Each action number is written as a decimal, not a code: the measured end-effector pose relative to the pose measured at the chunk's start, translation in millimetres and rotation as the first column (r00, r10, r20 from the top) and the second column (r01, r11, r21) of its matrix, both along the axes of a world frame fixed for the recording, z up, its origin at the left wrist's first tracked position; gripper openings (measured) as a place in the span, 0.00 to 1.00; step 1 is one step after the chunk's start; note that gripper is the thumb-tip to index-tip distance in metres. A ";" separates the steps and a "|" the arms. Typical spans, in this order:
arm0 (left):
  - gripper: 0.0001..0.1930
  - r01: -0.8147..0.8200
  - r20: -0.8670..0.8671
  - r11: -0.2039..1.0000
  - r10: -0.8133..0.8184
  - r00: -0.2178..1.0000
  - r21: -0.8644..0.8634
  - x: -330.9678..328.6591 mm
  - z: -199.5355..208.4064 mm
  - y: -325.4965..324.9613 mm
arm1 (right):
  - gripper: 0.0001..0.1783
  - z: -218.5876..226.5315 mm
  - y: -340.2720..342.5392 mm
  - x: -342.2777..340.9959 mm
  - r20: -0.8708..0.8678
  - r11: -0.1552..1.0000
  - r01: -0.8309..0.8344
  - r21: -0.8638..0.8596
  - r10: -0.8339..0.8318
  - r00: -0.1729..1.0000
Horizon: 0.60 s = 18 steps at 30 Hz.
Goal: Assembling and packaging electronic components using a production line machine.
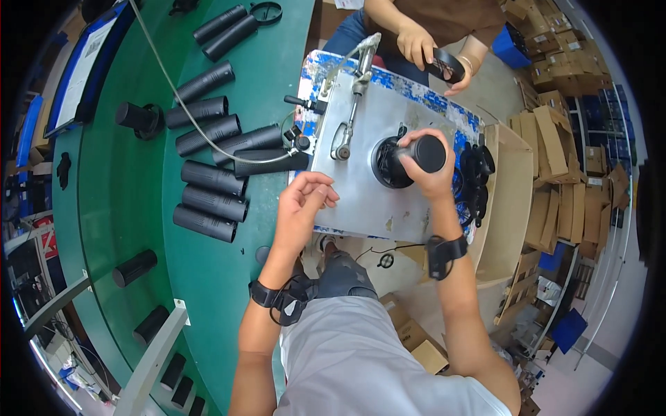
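Note:
My right hand [434, 182] is wrapped around a black cylinder [425, 153], its flat end facing up. The cylinder stands in or over a round black ring-shaped base [386, 173] on the metal plate [368, 208]; how the two meet is hidden. Near the plate's left edge, my left hand [302, 201] hovers with fingers loosely curled and nothing visible in them. A lever clamp [352, 114] with a metal arm is mounted on the plate, between my hands and farther away. Several black tubes [211, 201] lie on the green table, left of my left hand.
Across the plate, another person's hands [416, 45] hold a black ring-shaped part [444, 66]. Several black ring parts [477, 166] crowd the plate's right side, beside a wooden box [508, 187]. A thin hose [187, 111] crosses the green table [208, 277]. Cardboard boxes [555, 145] are piled right.

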<state>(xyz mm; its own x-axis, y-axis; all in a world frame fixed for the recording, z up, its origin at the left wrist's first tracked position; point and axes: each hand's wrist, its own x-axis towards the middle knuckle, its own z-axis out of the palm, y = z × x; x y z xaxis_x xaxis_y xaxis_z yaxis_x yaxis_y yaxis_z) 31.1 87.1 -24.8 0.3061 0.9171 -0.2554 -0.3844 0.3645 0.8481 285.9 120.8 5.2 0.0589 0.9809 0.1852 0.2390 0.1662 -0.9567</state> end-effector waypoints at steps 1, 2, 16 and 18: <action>0.08 -0.045 -0.001 0.999 0.045 0.999 -0.001 -2.7 0.5 -2.0 | 0.21 -8.3 -8.3 -23.0 0.057 0.973 0.205 0.108 -0.212 0.976; 0.08 -0.092 -0.001 0.996 0.092 0.996 0.004 -3.8 0.6 -1.0 | 0.21 -15.2 -11.9 -41.5 0.092 0.893 0.386 0.229 -0.415 0.905; 0.06 -0.118 -0.172 0.976 0.150 0.974 0.185 0.8 -5.0 16.6 | 0.19 -36.5 -6.9 -23.2 -0.015 0.902 0.322 0.288 -0.332 0.943; 0.05 -0.218 -0.288 0.916 0.321 0.902 0.338 2.2 -13.6 45.4 | 0.19 -31.7 -7.8 -40.0 -0.001 0.857 0.414 0.307 -0.434 0.901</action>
<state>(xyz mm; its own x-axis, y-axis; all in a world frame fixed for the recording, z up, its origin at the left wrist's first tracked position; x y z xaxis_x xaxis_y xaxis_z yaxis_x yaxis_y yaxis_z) 33.3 132.5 -38.4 -0.0186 0.9998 -0.0068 -0.1106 0.0047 0.9939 246.0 112.9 -26.5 0.4342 0.7638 0.4775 0.4108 0.3038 -0.8596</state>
